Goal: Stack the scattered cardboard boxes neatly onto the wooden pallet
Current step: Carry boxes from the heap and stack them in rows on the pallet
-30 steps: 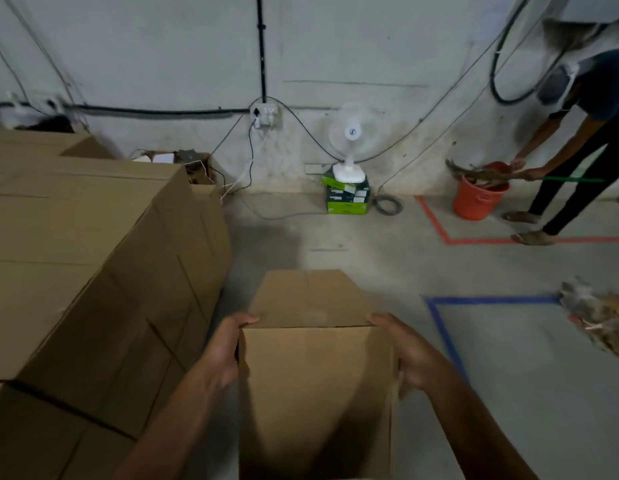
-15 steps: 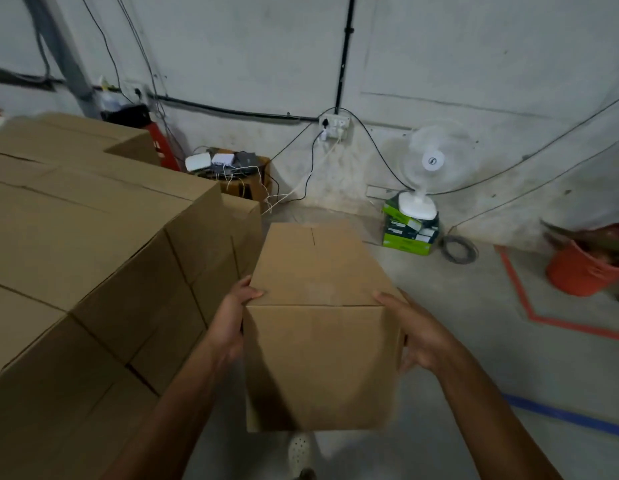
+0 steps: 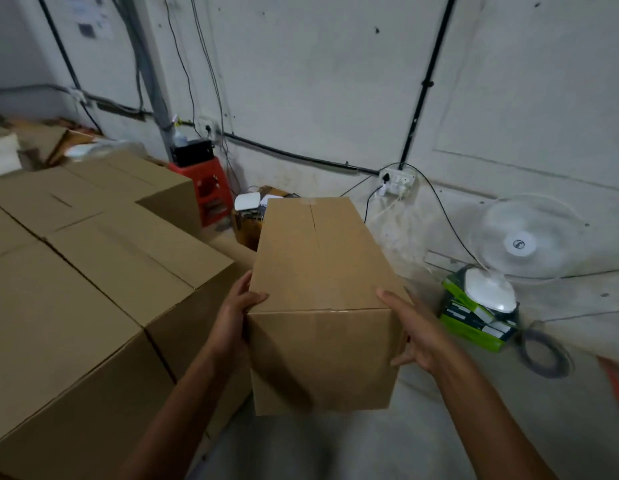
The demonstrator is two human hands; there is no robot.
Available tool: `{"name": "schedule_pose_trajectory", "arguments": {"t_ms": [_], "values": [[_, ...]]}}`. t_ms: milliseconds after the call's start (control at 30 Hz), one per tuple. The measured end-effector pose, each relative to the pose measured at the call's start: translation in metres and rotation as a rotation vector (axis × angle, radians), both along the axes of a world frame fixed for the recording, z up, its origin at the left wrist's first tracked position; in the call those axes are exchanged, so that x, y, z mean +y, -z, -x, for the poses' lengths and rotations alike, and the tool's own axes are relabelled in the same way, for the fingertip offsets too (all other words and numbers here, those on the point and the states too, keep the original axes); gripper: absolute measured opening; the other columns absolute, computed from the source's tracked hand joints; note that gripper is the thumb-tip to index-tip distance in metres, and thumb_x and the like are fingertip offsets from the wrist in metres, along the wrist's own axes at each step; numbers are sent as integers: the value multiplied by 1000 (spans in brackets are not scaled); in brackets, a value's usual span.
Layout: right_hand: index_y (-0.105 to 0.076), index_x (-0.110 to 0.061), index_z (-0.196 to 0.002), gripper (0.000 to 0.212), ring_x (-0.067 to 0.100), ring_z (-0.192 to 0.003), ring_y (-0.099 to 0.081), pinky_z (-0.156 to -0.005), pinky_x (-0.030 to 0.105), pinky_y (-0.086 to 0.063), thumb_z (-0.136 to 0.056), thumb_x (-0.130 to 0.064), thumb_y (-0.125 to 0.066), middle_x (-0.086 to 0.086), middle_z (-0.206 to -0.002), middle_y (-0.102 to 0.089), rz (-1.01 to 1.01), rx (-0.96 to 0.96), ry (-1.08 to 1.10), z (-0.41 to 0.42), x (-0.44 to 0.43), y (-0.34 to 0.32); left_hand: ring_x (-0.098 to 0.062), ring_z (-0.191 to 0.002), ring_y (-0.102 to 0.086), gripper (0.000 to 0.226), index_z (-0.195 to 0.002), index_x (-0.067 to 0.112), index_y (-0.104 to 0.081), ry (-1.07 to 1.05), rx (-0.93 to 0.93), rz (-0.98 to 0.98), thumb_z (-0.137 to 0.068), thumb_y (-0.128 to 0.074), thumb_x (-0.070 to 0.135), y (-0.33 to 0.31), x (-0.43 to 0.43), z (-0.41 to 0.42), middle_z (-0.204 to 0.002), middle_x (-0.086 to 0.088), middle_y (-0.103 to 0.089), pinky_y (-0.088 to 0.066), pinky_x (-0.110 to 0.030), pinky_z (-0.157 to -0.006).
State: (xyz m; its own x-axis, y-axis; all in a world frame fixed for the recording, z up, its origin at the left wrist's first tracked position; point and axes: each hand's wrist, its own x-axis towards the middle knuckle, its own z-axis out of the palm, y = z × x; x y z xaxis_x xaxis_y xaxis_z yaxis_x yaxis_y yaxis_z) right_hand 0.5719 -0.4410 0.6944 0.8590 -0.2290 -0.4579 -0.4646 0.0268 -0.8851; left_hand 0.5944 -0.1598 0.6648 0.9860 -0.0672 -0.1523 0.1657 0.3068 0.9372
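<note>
The carry is in hand. The left hand [image 3: 232,320] and right hand [image 3: 415,334] clasp the cardboard box [image 3: 322,299] at its near top corners, thumbs over the edge, holding it aloft mid-frame. Next, it likely needs swinging left onto the stacked boxes [image 3: 93,271], edges squared. No pallet shows.

A held box [image 3: 322,271] between box stack [image 3: 93,289] and fan [image 3: 519,242]
The box stack lies left, the fan on packets [image 3: 474,320] right, a stool [image 3: 206,183] behind the stack.
</note>
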Motion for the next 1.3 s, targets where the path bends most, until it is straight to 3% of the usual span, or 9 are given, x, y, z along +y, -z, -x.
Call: {"name": "schedule_pose_trajectory", "arguments": {"t_ms": [100,200,367,633,833,967,1100,1233,1300], "values": [[-53,-42,-132,45,25,-111,-55,-92,76,-44,-90,-44,-69,-4,-129,-58,-35,-50,-47,-59,-13,12,-23,-120,-60,77,-147,31,-46,-92,-49,-41,-73,-66,31,5,-18,-39,-136,2,-59,-50,-40,-94],[-52,-42,-137,51,30,-118,-57,-90,73,-47,-89,-44,-71,-3,-129,-61,-40,-79,-123,-125,-29,27,-21,-120,-59,80,-147,29,-46,-222,-71,-20,-70,-66,25,11,-37,-76,-136,4,-59,-50,-36,-91],[-62,-43,-125,37,28,-111,-65,-86,72,-51,-89,-41,-72,-6,-121,-70,-53,-119,-313,-228,-58,46,-24,-119,-62,74,-142,29,-50,-400,-69,26,-70,-65,18,16,-76,-117,-133,4,-62,-52,-41,-92],[-53,-34,-137,44,20,-101,-65,-66,37,-57,-95,-29,-66,-4,-117,-66,-105,-136,-603,-339,-56,58,-28,-121,-59,70,-135,28,-51,-698,12,10,-67,-59,16,25,-106,-170,-133,-1,-62,-45,-50,-107],[-54,-35,-141,55,21,-109,-65,-77,37,-56,-89,-38,-72,2,-127,-66,-108,-85,-689,-393,-25,106,-21,-119,-62,53,-132,29,-55,-819,76,-122,-87,-55,0,56,-94,-200,-127,3,-68,-48,-43,-105],[-58,-33,-134,40,24,-103,-68,-70,38,-57,-95,-30,-67,2,-117,-69,-116,-30,-703,-422,0,131,-4,-117,-55,66,-150,18,-40,-869,125,-185,-92,-53,-12,83,-88,-217,-133,14,-55,-47,-19,-96],[-54,-34,-139,45,22,-108,-64,-75,37,-56,-97,-21,-63,0,-121,-66,-126,-22,-718,-446,23,152,-8,-138,-41,64,-146,19,-46,-890,165,-226,-92,-58,-12,114,-78,-235,-162,6,-31,-43,-21,-102],[-50,-33,-144,51,22,-113,-61,-87,45,-55,-97,-19,-63,2,-128,-63,-105,-27,-763,-475,51,172,-5,-125,-53,55,-138,21,-54,-1000,120,-188,-93,-58,-11,119,-71,-255,-157,13,-29,-57,-20,-84],[-47,-31,-147,54,26,-119,-59,-99,55,-52,-97,-20,-63,5,-133,-61,-76,3,-774,-483,60,180,-6,-125,-56,43,-129,27,-62,-1038,122,-244,-92,-68,5,124,-76,-261,-150,13,-44,-57,-30,-92]]}}
